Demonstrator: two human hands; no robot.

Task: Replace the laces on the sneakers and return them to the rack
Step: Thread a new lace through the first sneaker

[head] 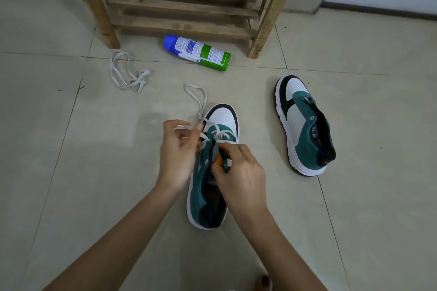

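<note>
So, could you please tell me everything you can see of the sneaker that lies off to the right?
The right-hand sneaker is teal, white and dark navy, suede-like, with a thick white sole. Its eyelets are empty, no lace. It rests on the tiled floor, toe pointing away; only the floor touches it.

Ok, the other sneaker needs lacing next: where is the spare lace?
Head view, upper left: the spare lace lies on the floor by the wooden rack's front leg, left of the spray can.
</note>
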